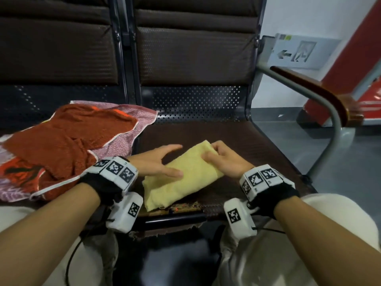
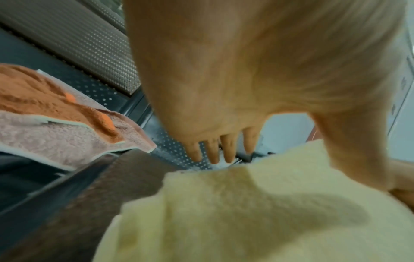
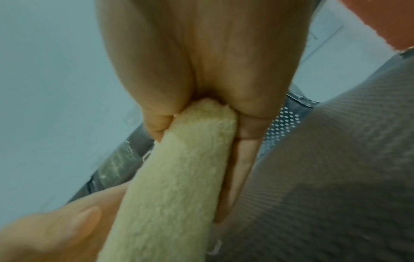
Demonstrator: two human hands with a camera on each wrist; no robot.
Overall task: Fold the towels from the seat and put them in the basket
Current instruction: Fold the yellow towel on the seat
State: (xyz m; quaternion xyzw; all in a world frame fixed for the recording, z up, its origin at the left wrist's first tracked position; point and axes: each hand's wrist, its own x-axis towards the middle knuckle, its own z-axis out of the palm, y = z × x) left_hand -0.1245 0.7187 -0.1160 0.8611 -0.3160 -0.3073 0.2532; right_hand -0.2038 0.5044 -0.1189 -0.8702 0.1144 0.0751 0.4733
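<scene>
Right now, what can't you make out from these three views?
- Basket: in no view, so its place is unknown.
- Yellow towel: the fold layers underneath are hidden by its own top layer in the head view; blurred in both wrist views.
- Right hand: its grip is on the towel's far end, but the fingertips are tucked under cloth.
- Pink towel: mostly covered by the red towel.
- Left hand: whether its fingers touch the seat is unclear.
</scene>
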